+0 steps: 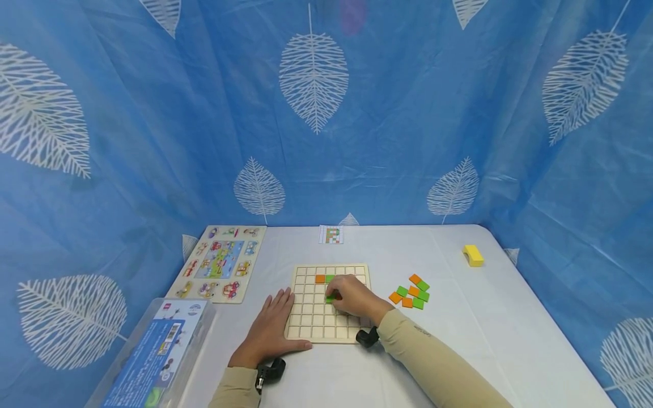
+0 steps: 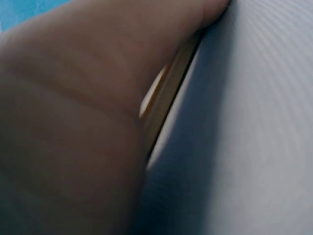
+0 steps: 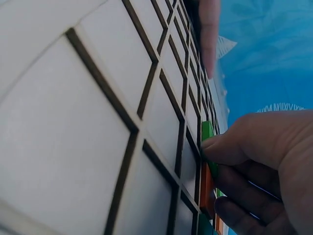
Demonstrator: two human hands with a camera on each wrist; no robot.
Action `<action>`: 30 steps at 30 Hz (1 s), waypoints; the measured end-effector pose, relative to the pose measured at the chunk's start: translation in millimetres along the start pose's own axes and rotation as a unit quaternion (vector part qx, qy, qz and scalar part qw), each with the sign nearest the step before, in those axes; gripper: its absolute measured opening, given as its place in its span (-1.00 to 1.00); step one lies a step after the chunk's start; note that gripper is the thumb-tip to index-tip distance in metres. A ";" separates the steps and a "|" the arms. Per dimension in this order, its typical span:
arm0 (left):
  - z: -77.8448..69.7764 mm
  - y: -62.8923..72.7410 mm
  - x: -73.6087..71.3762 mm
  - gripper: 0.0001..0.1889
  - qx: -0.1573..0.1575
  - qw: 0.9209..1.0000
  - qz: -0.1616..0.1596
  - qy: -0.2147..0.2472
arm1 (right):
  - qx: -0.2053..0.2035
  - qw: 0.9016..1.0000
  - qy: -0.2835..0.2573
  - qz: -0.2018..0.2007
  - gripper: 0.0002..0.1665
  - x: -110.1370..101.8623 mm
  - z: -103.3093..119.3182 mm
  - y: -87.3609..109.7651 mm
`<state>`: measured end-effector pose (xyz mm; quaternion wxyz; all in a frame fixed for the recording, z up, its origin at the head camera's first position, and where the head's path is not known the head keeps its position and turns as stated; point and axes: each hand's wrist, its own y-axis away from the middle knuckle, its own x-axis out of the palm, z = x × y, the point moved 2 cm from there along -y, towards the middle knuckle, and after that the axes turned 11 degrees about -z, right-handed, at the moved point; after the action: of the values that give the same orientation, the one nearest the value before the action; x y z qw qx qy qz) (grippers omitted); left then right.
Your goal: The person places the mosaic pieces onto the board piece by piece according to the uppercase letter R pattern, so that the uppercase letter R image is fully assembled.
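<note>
A wooden grid board [image 1: 312, 320] lies on the white table. My left hand [image 1: 272, 324] rests with extended fingers along the board's left edge, its thumb by the front edge. Over the board's middle, my right hand [image 1: 355, 296] pinches a green square tile [image 3: 207, 131] down at the grid. An orange tile [image 3: 207, 193] sits beside that tile in the right wrist view, partly behind the fingers. Farther back on the board are another orange tile [image 1: 319, 279] and a green tile [image 1: 330, 278]. The left wrist view is mostly filled by the left hand [image 2: 83, 112].
Several loose orange and green tiles [image 1: 418, 303] lie right of the board. A printed pattern card [image 1: 331, 234] is at the back, a yellow block [image 1: 473, 256] far right. At left are a picture puzzle board [image 1: 220, 260] and a plastic box [image 1: 153, 354].
</note>
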<state>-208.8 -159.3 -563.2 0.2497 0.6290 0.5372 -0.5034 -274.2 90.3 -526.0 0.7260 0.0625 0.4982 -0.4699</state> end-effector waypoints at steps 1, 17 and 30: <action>-0.1 0.2 0.1 0.44 0.000 1.000 0.000 0.000 | 0.001 1.000 0.001 0.000 -0.78 0.6 -0.2 -0.3; -1.3 0.4 -1.4 0.43 0.009 1.000 -0.002 -0.007 | 0.025 0.999 -0.024 -0.014 -0.78 2.4 -0.5 -2.8; -0.5 0.2 0.0 0.44 0.004 1.000 -0.002 -0.006 | 0.062 0.996 -0.048 -0.043 -0.79 -13.6 -7.9 7.0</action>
<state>-208.5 -159.0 -563.0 0.2490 0.6257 0.5351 -0.5101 -275.1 107.0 -521.9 0.7229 0.0630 0.4346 -0.5335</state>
